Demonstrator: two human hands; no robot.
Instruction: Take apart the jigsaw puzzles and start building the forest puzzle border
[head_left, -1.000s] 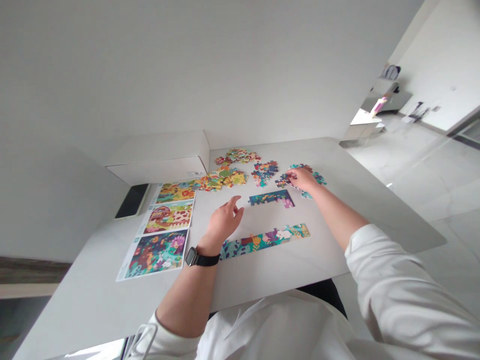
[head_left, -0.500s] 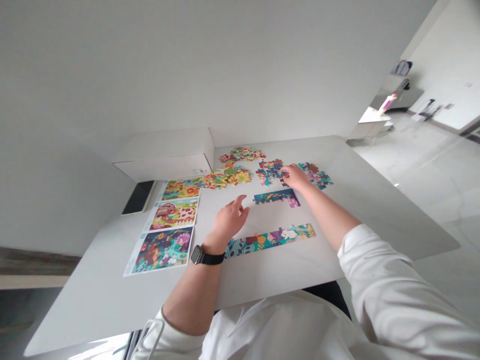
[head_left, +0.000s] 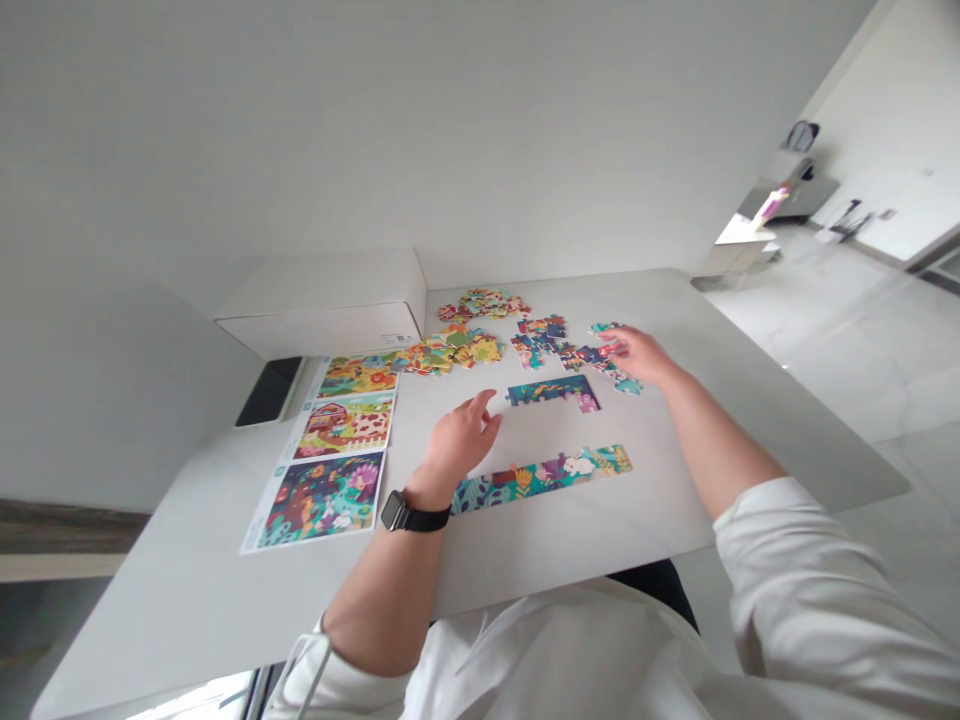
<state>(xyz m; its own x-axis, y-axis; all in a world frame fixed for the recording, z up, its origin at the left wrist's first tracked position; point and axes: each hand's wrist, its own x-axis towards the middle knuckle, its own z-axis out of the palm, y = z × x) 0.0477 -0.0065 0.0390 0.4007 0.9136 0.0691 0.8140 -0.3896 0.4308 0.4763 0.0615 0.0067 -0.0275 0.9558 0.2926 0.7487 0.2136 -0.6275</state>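
Observation:
My left hand (head_left: 463, 437) hovers over the table with its fingers apart and nothing in them, left of a small joined strip of dark blue puzzle pieces (head_left: 551, 393). Below it lies a longer joined strip (head_left: 540, 478) with a white rabbit, its left end partly behind my left wrist. My right hand (head_left: 637, 355) is at the loose dark blue and teal puzzle pieces (head_left: 541, 345) on the right. Its fingertips pinch a reddish puzzle piece (head_left: 613, 349), partly hidden by the fingers. The hand covers some pieces beneath it.
Yellow puzzle pieces (head_left: 457, 350) and a pile of red and cream pieces (head_left: 487, 303) lie farther back. On the left are printed picture sheets (head_left: 322, 500), a dark phone (head_left: 270, 392) and a white box (head_left: 322, 330) against the wall.
My right hand has moved right, from the middle loose pieces to the right-hand ones. Pieces there have shifted, and some now bridge the two groups. My left hand stays nearly still.

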